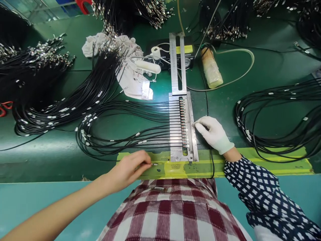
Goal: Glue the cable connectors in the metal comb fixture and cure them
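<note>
A metal fixture (175, 140) lies in the middle of the bench, with a row of black cables (155, 134) running into its slots from the left. Their stripped, coloured ends (184, 124) line up along its channel. Near the fixture's lower left corner, my bare left hand (132, 169) pinches a cable end with a small pale tip (154, 164); most of that cable is hidden. My right hand (212, 132), in a white glove, has thumb and forefinger pinched together at the fixture's right edge. Whatever lies between those fingertips is too small to make out.
Cable bundles lie left (95, 83) and right (250, 134). Behind the fixture are a black control box (163, 62), a slotted metal bar (173, 67), a white lamp (147, 67), a cloth (130, 80) and a wrapped handle-like piece (212, 70). Yellow-green tape (263, 160) edges the bench.
</note>
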### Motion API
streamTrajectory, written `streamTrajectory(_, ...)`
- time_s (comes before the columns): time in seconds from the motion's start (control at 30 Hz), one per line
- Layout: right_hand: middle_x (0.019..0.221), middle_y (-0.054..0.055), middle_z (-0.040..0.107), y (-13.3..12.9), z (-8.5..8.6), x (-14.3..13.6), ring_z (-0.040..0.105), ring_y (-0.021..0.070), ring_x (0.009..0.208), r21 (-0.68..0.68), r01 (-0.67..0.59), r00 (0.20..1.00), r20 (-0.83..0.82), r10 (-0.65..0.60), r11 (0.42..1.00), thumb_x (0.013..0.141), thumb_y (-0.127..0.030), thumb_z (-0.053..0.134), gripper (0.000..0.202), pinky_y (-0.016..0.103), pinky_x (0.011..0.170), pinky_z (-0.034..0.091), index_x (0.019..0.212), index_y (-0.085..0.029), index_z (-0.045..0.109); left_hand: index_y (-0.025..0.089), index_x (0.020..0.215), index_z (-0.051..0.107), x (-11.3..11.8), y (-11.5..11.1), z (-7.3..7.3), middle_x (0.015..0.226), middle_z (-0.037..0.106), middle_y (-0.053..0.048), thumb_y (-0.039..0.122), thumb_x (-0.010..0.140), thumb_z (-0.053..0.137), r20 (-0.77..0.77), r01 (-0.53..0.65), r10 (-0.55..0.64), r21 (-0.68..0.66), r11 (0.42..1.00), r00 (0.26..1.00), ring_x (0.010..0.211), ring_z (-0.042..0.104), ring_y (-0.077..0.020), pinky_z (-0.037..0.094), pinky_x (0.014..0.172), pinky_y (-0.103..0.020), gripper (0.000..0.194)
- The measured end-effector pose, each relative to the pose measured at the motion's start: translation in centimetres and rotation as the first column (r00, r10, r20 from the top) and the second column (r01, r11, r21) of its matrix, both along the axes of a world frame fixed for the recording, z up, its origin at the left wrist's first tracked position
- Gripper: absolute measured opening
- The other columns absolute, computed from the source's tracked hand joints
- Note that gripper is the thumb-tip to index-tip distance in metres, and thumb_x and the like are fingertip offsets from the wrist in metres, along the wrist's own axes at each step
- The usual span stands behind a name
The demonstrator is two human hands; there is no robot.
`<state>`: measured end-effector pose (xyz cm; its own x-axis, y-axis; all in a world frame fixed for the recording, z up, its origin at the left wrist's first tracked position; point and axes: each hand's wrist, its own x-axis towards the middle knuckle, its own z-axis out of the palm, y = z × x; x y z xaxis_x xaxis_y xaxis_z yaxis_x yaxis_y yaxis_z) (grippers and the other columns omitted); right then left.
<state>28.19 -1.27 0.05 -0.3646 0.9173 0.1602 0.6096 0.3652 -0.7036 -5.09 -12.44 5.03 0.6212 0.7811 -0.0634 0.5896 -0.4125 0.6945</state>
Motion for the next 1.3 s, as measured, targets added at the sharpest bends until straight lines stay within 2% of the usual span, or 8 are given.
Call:
streamTrajectory(0.3,0.089,0.004,0.073,0.0,0.0,0.0,0.065,0.0233,0.087,0.018,-0.001,1.0,-0.009,0.001,1.0,0.098,-0.039,0.049,0.028,0.041,0.085,0.047,0.082,-0.024,0.066,0.017,0.103,0.059,8.5,3.2,-3.8,0.091,0.067,-0.008,0.017,0.101,0.045,0.122,-0.018,-0.03,0.373,0.928,0.992,0.084,0.064,-0.0175,0.055,0.077,-0.03,0.014)
streamTrajectory(0.47,0.089,0.004,0.073,-0.1,0.1,0.1,0.065,0.0229,0.086,0.003,-0.005,1.0,-0.011,0.005,1.0,0.098,-0.036,0.049,0.027,0.041,0.085,0.047,0.082,-0.024,0.067,0.016,0.111,0.058,5.9,2.0,-4.7,0.101,0.068,-0.01,0.015,0.099,0.048,0.041,-0.058,0.046,0.37,0.927,0.998,0.091,0.065,-0.0193,0.057,0.082,-0.033,0.015)
streamTrajectory(0.6,0.089,0.004,0.072,-0.1,0.1,0.0,0.064,0.0227,0.087,-0.007,-0.005,1.0,-0.01,0.005,1.0,0.098,-0.035,0.049,0.027,0.041,0.086,0.046,0.082,-0.024,0.067,0.019,0.101,0.061,2.0,0.5,-2.2,0.089,0.067,-0.005,0.014,0.097,0.054,0.111,-0.224,0.199,0.308,0.925,0.974,0.083,0.065,-0.0153,0.056,0.075,-0.027,0.01)
streamTrajectory(0.67,0.088,0.004,0.072,-0.1,0.0,0.0,0.064,0.0225,0.086,-0.004,-0.005,1.0,-0.008,0.005,1.0,0.098,-0.035,0.049,0.027,0.041,0.086,0.046,0.08,-0.024,0.066,0.02,0.096,0.064,0.2,0.4,0.1,0.087,0.067,-0.003,0.012,0.092,0.061,0.162,-0.364,0.327,0.36,0.859,0.931,0.08,0.064,-0.0149,0.054,0.073,-0.027,0.01)
streamTrajectory(0.83,0.088,0.004,0.072,-0.1,0.0,0.0,0.064,0.0223,0.086,0.004,-0.005,1.0,-0.011,0.005,1.0,0.098,-0.034,0.05,0.027,0.04,0.085,0.046,0.079,-0.023,0.066,0.02,0.089,0.069,-0.4,2.8,4.0,0.084,0.066,0.0,0.009,0.077,0.077,0.419,-0.666,0.528,0.571,0.48,0.739,0.074,0.061,-0.0141,0.05,0.066,-0.028,0.018)
streamTrajectory(1.03,0.089,0.004,0.072,0.0,0.0,0.0,0.064,0.0222,0.087,0.001,-0.01,1.0,-0.02,0.01,1.0,0.098,-0.035,0.049,0.027,0.04,0.086,0.045,0.082,-0.023,0.067,0.015,0.098,0.065,6.0,3.3,-2.1,0.088,0.066,-0.006,0.013,0.095,0.057,0.131,-0.163,0.114,0.483,0.86,0.985,0.082,0.062,-0.0153,0.055,0.073,-0.027,0.008)
streamTrajectory(1.13,0.089,0.005,0.072,-0.1,0.1,-0.1,0.064,0.0222,0.086,0.001,-0.01,1.0,-0.011,0.01,1.0,0.098,-0.035,0.049,0.028,0.04,0.085,0.045,0.081,-0.022,0.067,0.015,0.103,0.063,7.2,2.4,-4.7,0.092,0.065,-0.009,0.014,0.098,0.052,0.066,-0.082,0.058,0.459,0.885,0.996,0.084,0.061,-0.0175,0.055,0.075,-0.03,0.012)
streamTrajectory(1.3,0.088,0.005,0.072,-0.1,0.2,-0.1,0.064,0.0226,0.086,0.011,0.008,1.0,-0.001,-0.008,1.0,0.097,-0.036,0.049,0.028,0.04,0.085,0.045,0.079,-0.022,0.066,0.014,0.113,0.06,7.5,2.4,-4.8,0.1,0.065,-0.01,0.011,0.097,0.049,0.058,-0.036,0.011,0.451,0.892,0.998,0.09,0.06,-0.019,0.055,0.08,-0.032,0.019)
